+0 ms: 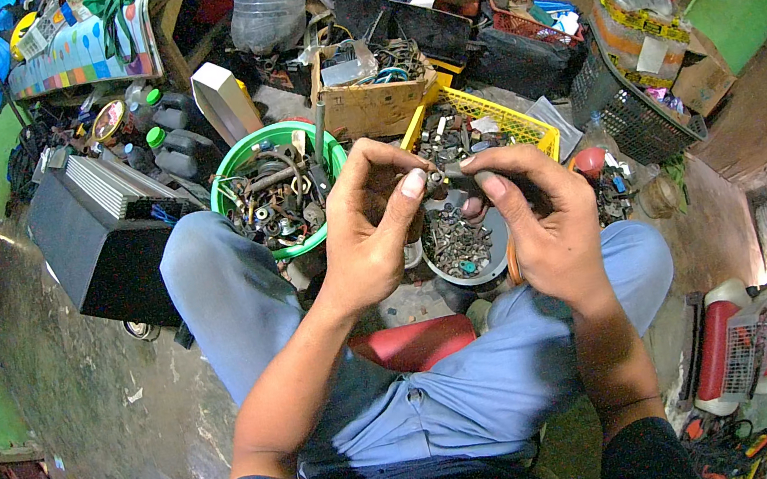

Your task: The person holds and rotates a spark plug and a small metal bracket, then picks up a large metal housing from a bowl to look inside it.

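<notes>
Between my knees, my left hand (372, 231) pinches a small metal fitting (434, 177) in its fingertips. My right hand (538, 224) grips a dark piece (460, 181), which meets the fitting at the middle; its exact shape is hard to make out. Below them is a round pale container (460, 242) full of small metal bits. Behind stand a green tub (240, 142) with mixed hardware and tubes, and a yellow crate (527, 129) of assorted small parts.
A black metal case (91, 248) and plastic jugs (185, 146) sit on the left. A cardboard box (362, 111) of wires is at the back, a black basket (624, 98) at the back right, and a red-and-white plastic object (726, 345) at the lower right.
</notes>
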Tool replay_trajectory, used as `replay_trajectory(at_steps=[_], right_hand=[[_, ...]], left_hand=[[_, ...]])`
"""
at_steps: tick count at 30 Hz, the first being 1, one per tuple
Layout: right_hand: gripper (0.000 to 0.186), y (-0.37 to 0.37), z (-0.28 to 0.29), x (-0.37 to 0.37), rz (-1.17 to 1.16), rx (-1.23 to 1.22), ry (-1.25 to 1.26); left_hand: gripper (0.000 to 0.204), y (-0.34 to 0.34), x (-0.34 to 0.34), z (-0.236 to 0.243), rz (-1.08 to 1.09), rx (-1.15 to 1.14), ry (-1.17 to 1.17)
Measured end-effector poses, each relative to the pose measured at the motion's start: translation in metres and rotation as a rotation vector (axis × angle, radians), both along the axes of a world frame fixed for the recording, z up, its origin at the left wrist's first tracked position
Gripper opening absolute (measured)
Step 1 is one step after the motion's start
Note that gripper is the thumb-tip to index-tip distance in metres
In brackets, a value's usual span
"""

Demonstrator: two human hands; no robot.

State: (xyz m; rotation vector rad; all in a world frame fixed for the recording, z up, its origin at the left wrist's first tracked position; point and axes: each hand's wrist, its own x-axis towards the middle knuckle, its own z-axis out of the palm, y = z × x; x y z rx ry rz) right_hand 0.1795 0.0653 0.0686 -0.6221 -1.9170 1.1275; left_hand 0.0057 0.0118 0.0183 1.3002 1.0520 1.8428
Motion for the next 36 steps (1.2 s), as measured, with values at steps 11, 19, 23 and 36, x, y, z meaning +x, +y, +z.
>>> replay_trajectory(at_steps=[11,19,23,36], right_hand=[[0.036,0.004,-0.012,-0.004,0.031,-0.184,0.005],[0.02,-0.006,-0.004,-0.004,0.001,-0.258,0.275],[0.013,-0.004,-0.008,-0.007,-0.075,-0.038,0.19],[0.013,-0.002,-0.009,-0.008,-0.176,0.233,0.112]], left_hand=[[0.017,-0.003,0.002,0.005,-0.049,-0.043,-0.095],[0.02,-0.009,0.005,0.011,-0.086,-0.05,-0.004],[0.02,-0.008,0.008,0.007,-0.038,0.017,0.024],[0.018,-0.005,0.007,-0.001,-0.031,0.041,-0.004]])
